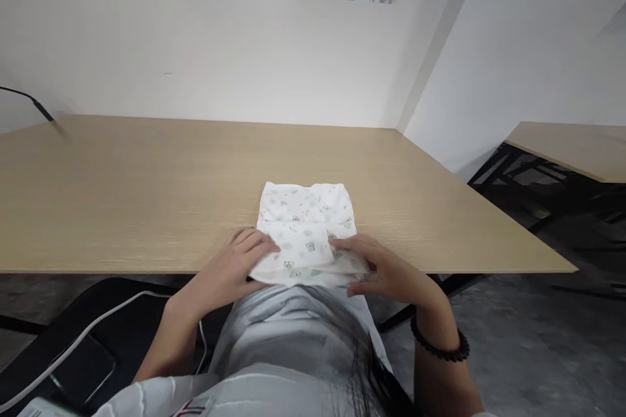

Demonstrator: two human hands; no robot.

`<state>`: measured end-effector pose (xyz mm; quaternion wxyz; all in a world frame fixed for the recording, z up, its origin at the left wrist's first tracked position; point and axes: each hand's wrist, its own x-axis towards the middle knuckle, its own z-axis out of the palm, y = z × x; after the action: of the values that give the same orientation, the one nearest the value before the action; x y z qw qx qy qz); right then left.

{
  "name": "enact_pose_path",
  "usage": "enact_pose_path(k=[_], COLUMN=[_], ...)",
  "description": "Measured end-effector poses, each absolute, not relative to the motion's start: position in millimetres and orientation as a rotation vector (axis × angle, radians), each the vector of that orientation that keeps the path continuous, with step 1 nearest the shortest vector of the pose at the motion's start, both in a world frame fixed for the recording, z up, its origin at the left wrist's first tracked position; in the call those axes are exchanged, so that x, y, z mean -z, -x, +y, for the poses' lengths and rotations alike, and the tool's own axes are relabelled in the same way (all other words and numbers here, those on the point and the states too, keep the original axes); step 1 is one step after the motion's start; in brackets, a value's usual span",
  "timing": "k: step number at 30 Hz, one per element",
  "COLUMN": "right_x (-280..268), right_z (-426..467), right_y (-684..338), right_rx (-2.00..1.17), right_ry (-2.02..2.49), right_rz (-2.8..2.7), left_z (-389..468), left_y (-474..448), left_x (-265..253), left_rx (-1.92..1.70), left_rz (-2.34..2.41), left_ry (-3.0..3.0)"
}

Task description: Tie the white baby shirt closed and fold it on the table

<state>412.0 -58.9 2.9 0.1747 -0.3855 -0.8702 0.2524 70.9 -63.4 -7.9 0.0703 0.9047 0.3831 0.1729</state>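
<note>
A white cloth point(307, 215) printed with small animals and green shapes lies folded in layers at the table's front edge. Its near edge hangs slightly over, close to my lap. My left hand point(244, 260) has the cloth's near left side, fingers on top and thumb low by the edge. On the near right side, my right hand point(384, 267) holds the cloth, index finger reaching over the top layer and thumb below. The cloth is a little blurred beside the right hand, and some of its right edge is hidden there.
The wooden table point(147, 195) runs to a white partition point(220, 58). A black cable point(42, 109) comes down at the far left. A white cord point(88, 329) crosses a black chair point(112, 300) at lower left. Another table point(577, 146) stands right.
</note>
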Motion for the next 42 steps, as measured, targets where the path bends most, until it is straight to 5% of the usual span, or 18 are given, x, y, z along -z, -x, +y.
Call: enact_pose_path(k=[12,20,28,34,42], right_x=[27.5,11.1,18.2,25.6,26.0], right_z=[-57.1,-31.8,5.6,7.8,2.9], right_y=[-426.2,-398.1,-376.5,-382.4,-374.0], right_rx=[-0.473,-0.524,-0.502,-0.67,-0.287], right_ry=[0.908,1.111,1.467,1.451,1.568], right_rz=[-2.297,-1.792,-1.701,-1.693,-1.851], left_z=[-62.8,-22.6,-16.5,-14.0,-14.0], left_y=[-54.9,-90.7,-89.6,-90.9,-99.0], left_x=[10.7,15.1,13.8,19.8,17.1], left_rx=[-0.76,-1.321,-1.014,-1.107,-1.058], left_rz=[0.946,1.283,1.139,1.229,1.703], left_ry=[-2.53,-1.677,-1.464,-1.559,-2.039])
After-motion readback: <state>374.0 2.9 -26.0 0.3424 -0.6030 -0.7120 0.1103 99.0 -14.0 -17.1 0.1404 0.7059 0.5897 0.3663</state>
